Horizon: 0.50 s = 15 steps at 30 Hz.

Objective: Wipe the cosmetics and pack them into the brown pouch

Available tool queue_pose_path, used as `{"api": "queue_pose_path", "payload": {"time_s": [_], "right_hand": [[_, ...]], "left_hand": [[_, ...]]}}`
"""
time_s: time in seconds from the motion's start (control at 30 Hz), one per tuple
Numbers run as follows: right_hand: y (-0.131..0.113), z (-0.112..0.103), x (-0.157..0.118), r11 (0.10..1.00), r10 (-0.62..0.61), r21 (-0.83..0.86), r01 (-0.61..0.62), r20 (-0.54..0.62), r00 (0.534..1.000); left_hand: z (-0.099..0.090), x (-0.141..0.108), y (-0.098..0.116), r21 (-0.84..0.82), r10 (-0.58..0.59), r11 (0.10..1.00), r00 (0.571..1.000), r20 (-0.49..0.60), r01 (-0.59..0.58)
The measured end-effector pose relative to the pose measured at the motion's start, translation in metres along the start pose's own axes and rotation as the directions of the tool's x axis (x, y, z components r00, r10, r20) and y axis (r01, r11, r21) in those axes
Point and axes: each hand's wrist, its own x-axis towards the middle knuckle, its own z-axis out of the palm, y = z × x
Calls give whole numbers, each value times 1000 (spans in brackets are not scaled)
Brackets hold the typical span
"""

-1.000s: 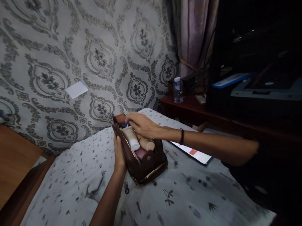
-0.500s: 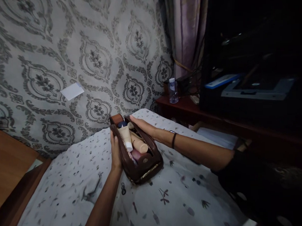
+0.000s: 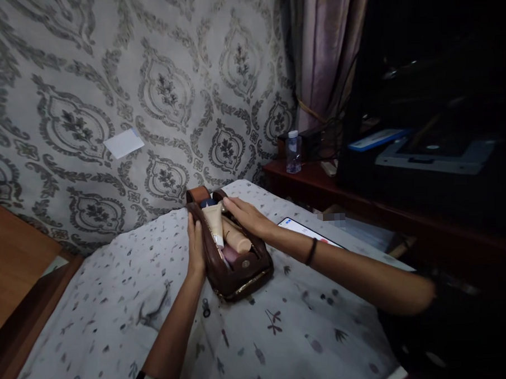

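Note:
A dark brown bag (image 3: 240,279) lies unzipped on the patterned white bedsheet (image 3: 128,306). Inside it show a cream tube (image 3: 213,220) with a white cap, a peach-coloured bottle (image 3: 237,239), a dark blue item (image 3: 208,203) and something pinkish. My left hand (image 3: 195,245) rests flat against the bag's left side, fingers extended. On the other side, my right hand (image 3: 249,215) lies along the bag's upper right edge, its fingers stretched out over the rim.
A phone (image 3: 307,232) with a lit screen lies beyond my right forearm. On the red-brown desk (image 3: 315,181) stand a clear bottle (image 3: 293,153) and some cables. Wooden furniture (image 3: 25,266) borders the bed at left; a patterned wall rises behind.
My right hand and forearm have shifted slightly right and down, and the phone now shows beyond the forearm. The view has moved a little. Both hands stay at the bag.

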Motion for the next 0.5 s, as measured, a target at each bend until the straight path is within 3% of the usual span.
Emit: {"api": "queue_pose_path", "payload": {"time_s": [0.07, 0.17, 0.3, 0.43, 0.5], "right_hand": [[-2, 1, -19, 996, -50, -69, 51, 4, 999], [-12, 7, -40, 941, -148, -308, 140, -3, 989], [-32, 20, -46, 786, -130, -614, 73, -48, 990], [-35, 17, -41, 728, -121, -681, 79, -14, 993], [-24, 5, -37, 755, -132, -637, 159, 89, 987]], "left_hand": [[2, -1, 0, -9, 2, 1000, 1000, -14, -2], [7, -2, -2, -21, 4, 1000, 999, -49, -5], [12, -3, -2, -17, -1, 1000, 996, -89, -1], [11, -2, 1, -3, -9, 1000, 995, -100, 9], [9, -1, 2, 4, -16, 1000, 995, -94, 16]]}}
